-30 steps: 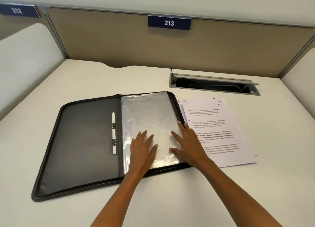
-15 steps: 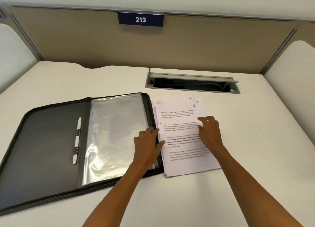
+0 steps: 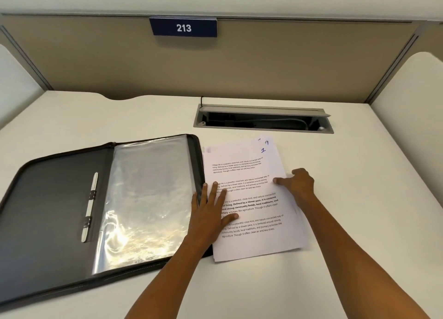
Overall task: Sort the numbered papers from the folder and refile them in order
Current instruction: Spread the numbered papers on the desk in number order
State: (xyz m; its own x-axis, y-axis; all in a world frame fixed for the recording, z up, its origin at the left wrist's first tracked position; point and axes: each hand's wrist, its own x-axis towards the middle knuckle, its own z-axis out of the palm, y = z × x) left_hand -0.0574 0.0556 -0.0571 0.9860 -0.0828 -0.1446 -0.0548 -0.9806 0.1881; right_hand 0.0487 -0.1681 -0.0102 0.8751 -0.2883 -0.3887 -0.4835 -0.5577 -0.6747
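A black zip folder (image 3: 55, 213) lies open on the desk, its right half covered by clear plastic sleeves (image 3: 148, 194). Right beside it sits a stack of printed papers (image 3: 251, 175); the top sheet bears a handwritten 1, and a 9 shows on a sheet beneath. My left hand (image 3: 211, 211) rests flat with straight fingers across the folder's right edge and the stack's left side. My right hand (image 3: 297, 183) is at the stack's right edge, thumb on the top sheet and fingers curled over the edge.
An open cable tray (image 3: 263, 118) is set into the white desk (image 3: 359, 199) behind the papers. A beige partition with a blue 213 sign (image 3: 183, 27) closes the back, and white side panels stand left and right.
Both hands left the plastic sleeves and moved right onto the paper stack. My right hand went on to the stack's right edge. The camera view panned right.
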